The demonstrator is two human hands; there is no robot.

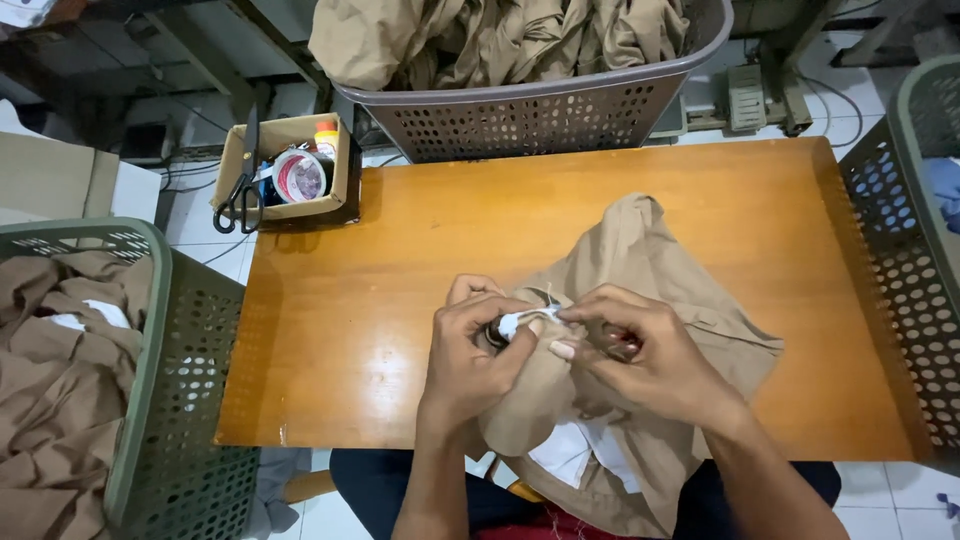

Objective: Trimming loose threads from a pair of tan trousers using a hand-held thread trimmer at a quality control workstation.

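Tan garment (650,270) on the table (400,250); left hand (478,345) and right hand (640,350) pinch what looks like its white tag (520,320).

A crumpled tan garment (650,290) lies on the table's near edge. 1 small white tag (512,322) sits on its bunched fabric.

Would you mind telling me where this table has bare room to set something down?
The table is bare left of the left hand, and along the far edge beside the grey basket. It is crowded where both hands hold the tan garment.
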